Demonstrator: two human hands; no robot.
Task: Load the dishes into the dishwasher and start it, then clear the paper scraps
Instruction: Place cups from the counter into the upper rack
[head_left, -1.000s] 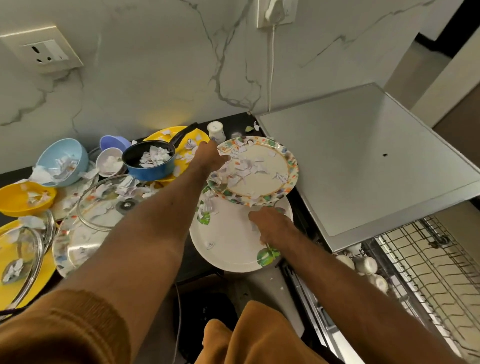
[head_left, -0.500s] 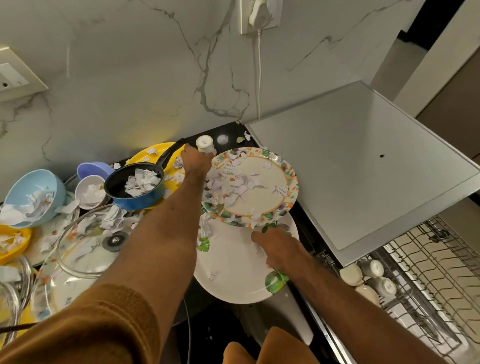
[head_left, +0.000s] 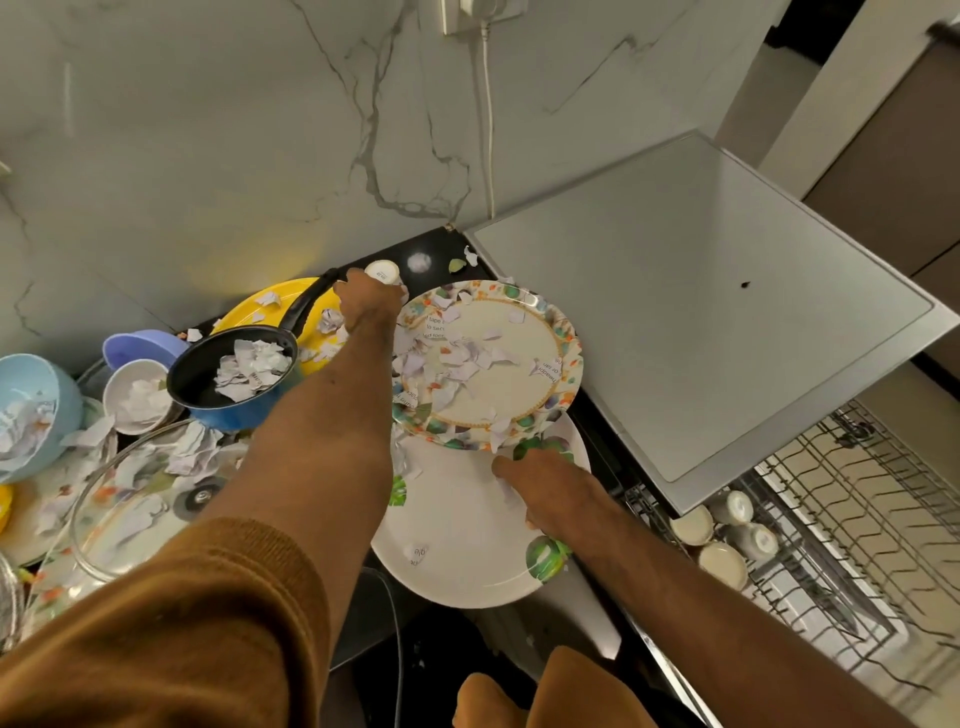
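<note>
Holding the patterned plate (head_left: 519, 364) between both hands at the right end of the surface (head_left: 441, 247), just beside the dishwasher.

- Left hand (head_left: 371, 306): grip closed over the plate's far-left rim, fingers curled round the edge.
- Right hand (head_left: 545, 483): fingertips reach in at the near rim. They are hidden under the plate, so whether this grip pinches or only props cannot be told.
- The plate rides above a white plate (head_left: 457, 535) and overlaps its far half. It looks fairly level, probably to keep the paper scraps (head_left: 452, 358) from sliding off before loading.
- Scraps: torn, crumpled, pale, some printed, heaped on the plate's left half.
- Patterned plate: round, glossy, cream centre, gold ring, floral rim. White plate: smooth, with green leaf motifs at its edge.
- Dishwasher rack (head_left: 852, 530): thin wire, pulled out at the right, mostly bare. Pale cups (head_left: 691, 525) sit at its near-left corner.
- Left side of the surface: blue pan (head_left: 249, 410) and glass lid (head_left: 130, 499), both littered with scraps.

Judgement: loading has barely begun, and the scraps likely need tipping out first.
</note>
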